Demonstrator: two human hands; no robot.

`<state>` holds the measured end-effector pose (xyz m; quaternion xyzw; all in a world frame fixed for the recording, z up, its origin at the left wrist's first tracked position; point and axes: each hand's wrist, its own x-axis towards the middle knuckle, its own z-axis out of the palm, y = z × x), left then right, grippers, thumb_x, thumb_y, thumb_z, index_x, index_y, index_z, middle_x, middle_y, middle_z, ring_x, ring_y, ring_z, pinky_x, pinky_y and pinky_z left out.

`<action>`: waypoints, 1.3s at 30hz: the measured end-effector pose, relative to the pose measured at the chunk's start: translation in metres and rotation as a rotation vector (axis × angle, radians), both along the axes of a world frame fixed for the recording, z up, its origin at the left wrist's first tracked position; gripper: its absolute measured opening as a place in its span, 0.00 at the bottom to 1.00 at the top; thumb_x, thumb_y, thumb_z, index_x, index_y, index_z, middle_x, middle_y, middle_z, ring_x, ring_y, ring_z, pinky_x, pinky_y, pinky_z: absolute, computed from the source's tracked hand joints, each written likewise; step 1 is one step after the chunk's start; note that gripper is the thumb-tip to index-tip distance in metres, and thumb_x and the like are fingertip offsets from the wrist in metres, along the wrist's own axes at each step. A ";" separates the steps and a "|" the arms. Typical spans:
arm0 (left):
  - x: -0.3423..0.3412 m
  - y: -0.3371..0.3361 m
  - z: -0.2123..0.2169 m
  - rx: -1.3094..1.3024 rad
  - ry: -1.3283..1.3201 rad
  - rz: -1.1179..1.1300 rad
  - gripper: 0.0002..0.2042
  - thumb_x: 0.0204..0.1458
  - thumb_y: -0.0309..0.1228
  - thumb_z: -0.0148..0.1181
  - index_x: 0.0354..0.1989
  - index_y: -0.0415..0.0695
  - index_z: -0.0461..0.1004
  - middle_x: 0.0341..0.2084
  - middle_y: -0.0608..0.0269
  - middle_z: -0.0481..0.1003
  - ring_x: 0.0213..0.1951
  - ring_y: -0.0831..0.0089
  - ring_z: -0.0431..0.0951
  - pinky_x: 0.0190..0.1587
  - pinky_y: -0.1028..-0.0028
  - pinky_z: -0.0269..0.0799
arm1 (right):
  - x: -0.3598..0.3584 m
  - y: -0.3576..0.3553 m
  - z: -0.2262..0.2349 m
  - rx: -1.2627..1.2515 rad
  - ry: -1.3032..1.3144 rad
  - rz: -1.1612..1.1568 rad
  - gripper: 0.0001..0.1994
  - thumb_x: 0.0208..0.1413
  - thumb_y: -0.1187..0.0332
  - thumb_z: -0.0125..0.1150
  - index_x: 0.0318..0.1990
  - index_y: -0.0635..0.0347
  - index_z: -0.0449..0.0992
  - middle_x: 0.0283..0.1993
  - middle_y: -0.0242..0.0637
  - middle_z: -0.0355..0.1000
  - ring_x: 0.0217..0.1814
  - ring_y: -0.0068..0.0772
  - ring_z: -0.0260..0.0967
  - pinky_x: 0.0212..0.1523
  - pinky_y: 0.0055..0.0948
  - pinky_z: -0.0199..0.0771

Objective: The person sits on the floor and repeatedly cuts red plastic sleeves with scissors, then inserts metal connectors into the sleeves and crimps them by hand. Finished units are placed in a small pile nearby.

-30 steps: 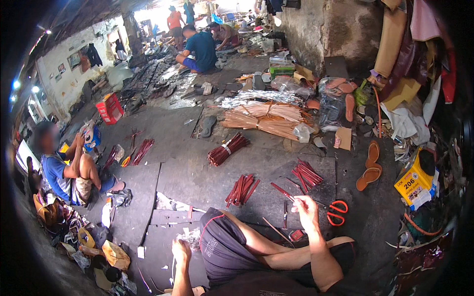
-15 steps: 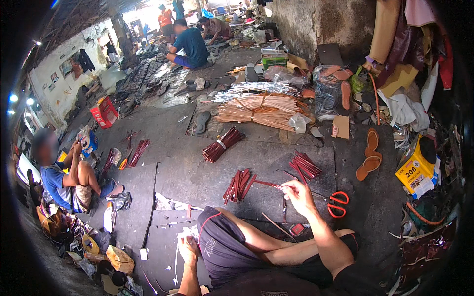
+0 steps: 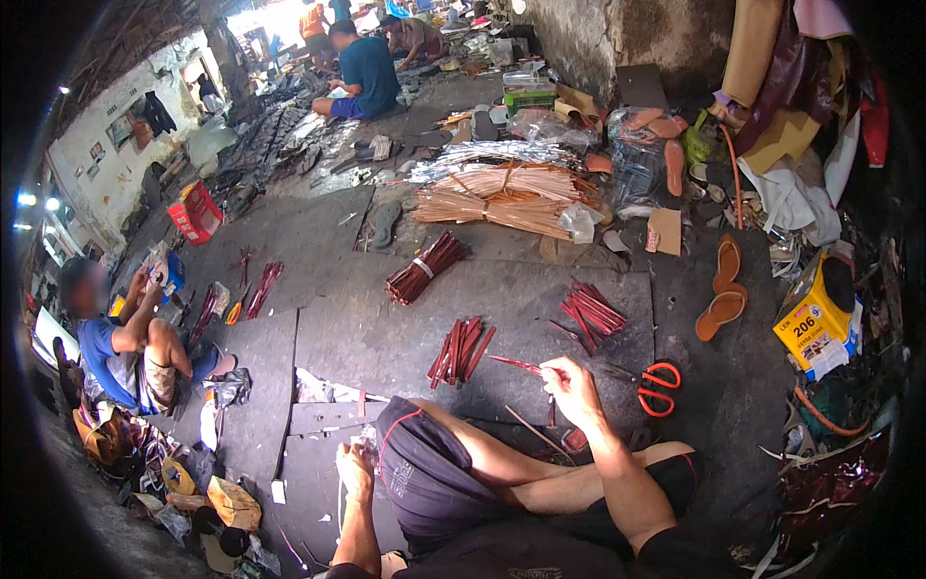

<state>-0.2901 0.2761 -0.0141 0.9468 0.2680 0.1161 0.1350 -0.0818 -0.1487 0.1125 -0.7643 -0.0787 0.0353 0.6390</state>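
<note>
My right hand pinches a short dark red strip, which points left above the dark work board. Left of the strip's tip lies a small pile of dark red strips; a second loose pile lies beyond my hand. Down by my left knee, my left hand is closed, with something pale and translucent at its fingertips that I cannot make out. Orange-handled scissors lie right of my right hand, their blades partly in shadow.
A tied dark red bundle lies ahead, with tan strip bundles beyond it. Two tan soles and a yellow box are at right. A seated co-worker is at left, scraps nearby.
My right hand has drawn slightly back, and the strip now stands apart from the left pile. My left hand has turned and closed more. The whole view has shifted a little.
</note>
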 end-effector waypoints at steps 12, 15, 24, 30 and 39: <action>0.002 0.022 -0.001 -0.275 -0.158 0.063 0.07 0.45 0.29 0.64 0.27 0.38 0.78 0.25 0.52 0.78 0.30 0.60 0.79 0.37 0.66 0.75 | -0.002 0.003 0.000 0.031 0.088 0.033 0.10 0.61 0.69 0.60 0.47 0.63 0.76 0.34 0.36 0.77 0.35 0.25 0.76 0.37 0.25 0.77; 0.000 0.010 0.020 -0.415 -0.200 0.186 0.08 0.49 0.31 0.63 0.28 0.37 0.78 0.25 0.53 0.80 0.28 0.67 0.81 0.36 0.69 0.74 | -0.001 0.000 -0.011 0.187 0.159 0.109 0.13 0.61 0.70 0.60 0.51 0.66 0.75 0.37 0.39 0.77 0.38 0.27 0.78 0.41 0.25 0.79; 0.033 0.000 0.085 -0.735 -0.633 0.182 0.09 0.62 0.35 0.53 0.41 0.41 0.70 0.33 0.62 0.77 0.33 0.75 0.76 0.37 0.75 0.72 | -0.001 -0.006 0.004 0.309 0.191 0.034 0.10 0.63 0.69 0.56 0.47 0.66 0.72 0.36 0.37 0.75 0.35 0.26 0.76 0.39 0.26 0.79; 0.125 -0.149 0.188 -1.130 -0.445 -0.145 0.16 0.62 0.32 0.54 0.57 0.44 0.68 0.34 0.64 0.77 0.33 0.79 0.75 0.35 0.80 0.69 | -0.010 0.005 0.019 0.421 0.241 0.096 0.06 0.64 0.72 0.46 0.46 0.62 0.64 0.29 0.34 0.69 0.25 0.22 0.67 0.28 0.23 0.73; 0.159 -0.256 0.175 -2.058 -0.189 -0.391 0.21 0.63 0.32 0.53 0.64 0.45 0.63 0.34 0.72 0.72 0.36 0.82 0.70 0.41 0.79 0.67 | -0.030 0.005 0.061 0.159 -0.017 0.326 0.25 0.52 0.65 0.71 0.56 0.61 0.69 0.46 0.35 0.76 0.44 0.20 0.71 0.41 0.24 0.74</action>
